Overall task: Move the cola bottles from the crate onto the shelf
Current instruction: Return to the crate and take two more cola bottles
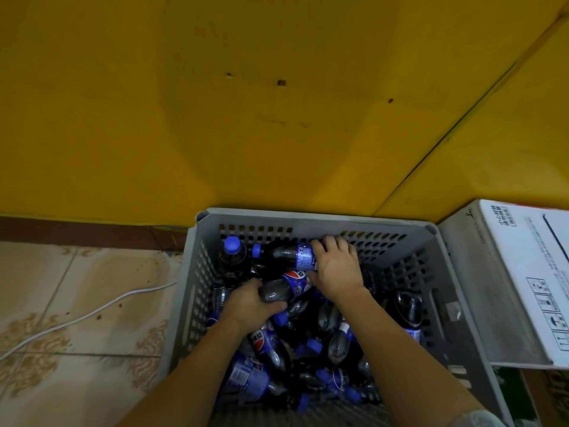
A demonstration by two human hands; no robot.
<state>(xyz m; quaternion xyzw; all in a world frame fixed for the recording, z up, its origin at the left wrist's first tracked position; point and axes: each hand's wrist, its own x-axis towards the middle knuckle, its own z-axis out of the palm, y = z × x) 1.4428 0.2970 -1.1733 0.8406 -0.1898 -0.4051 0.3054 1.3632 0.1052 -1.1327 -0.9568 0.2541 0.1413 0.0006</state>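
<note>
We're down in the grey crate (311, 221), both hands in the heap. Our left hand (249, 306) is curled round one cola bottle (284, 288) by its dark lower body, label end pointing away. Just past it, our right hand (335, 266) wraps the far bottle (288, 255) lying on its side, cap (256, 249) out beyond our fingers. Full bottles, so likely heavy, firm and slick; we judge mid-body the safest hold. An upright bottle (232, 257) waits further left. No shelf in sight.
</note>
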